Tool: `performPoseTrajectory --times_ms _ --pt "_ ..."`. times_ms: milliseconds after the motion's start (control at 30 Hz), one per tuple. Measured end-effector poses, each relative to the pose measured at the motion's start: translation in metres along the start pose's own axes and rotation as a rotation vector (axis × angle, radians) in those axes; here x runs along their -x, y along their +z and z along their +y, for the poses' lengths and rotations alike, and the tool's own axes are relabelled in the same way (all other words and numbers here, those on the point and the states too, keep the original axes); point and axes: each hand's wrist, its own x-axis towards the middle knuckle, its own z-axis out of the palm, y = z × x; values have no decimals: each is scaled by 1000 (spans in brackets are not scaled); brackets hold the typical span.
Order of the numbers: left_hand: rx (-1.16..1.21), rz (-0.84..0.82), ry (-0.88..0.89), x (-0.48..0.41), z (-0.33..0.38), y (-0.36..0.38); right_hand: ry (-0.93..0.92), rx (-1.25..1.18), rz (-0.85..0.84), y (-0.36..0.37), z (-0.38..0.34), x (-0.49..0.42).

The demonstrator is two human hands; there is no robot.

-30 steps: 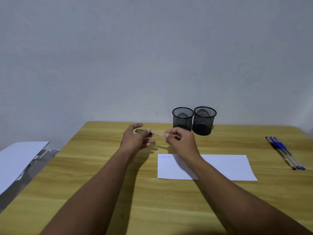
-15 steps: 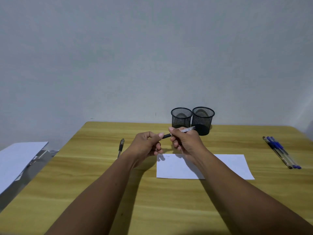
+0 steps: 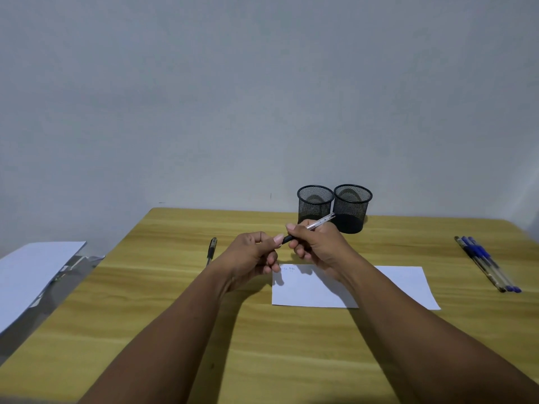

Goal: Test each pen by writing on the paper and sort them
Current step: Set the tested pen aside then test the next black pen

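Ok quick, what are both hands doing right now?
Left hand: fingers curled, thumb at the pen's dark end; cannot tell if it grips anything.
Right hand: holding the pen.

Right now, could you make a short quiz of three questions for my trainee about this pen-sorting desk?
1. True or false: the two mesh cups already hold pens.
2. Where do the blue pens lie? A) on the paper; B) on the table, to the person's right of the paper; C) in a cup.
3. Fill in: the right hand grips a clear pen, and ___ black pen lies alone on the person's left.

Key: 1 false, both look empty; 2 B; 3 one.
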Motion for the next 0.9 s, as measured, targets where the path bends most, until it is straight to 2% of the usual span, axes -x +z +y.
performPoseTrajectory --times_ms 167,367,533,633,733,800,900 --pt "36 -30 10 2 2 3 -5 12 -20 -4 -5 1" --pt "68 -5 10 -5 1 10 -27 24 87 -1 -4 0" --pt "28 272 51 11 -3 -45 -19 -160 236 -62 -24 -1" --pt "-134 341 94 14 -2 -61 31 -83 141 -75 -25 5" --pt "-519 340 162 2 -10 -42 80 23 54 -50 -13 8" --pt "-734 367 215 -4 -24 -29 48 123 58 -35 -1 10" --pt "-819 391 284 -7 -42 -19 -15 188 115 -23 22 12"
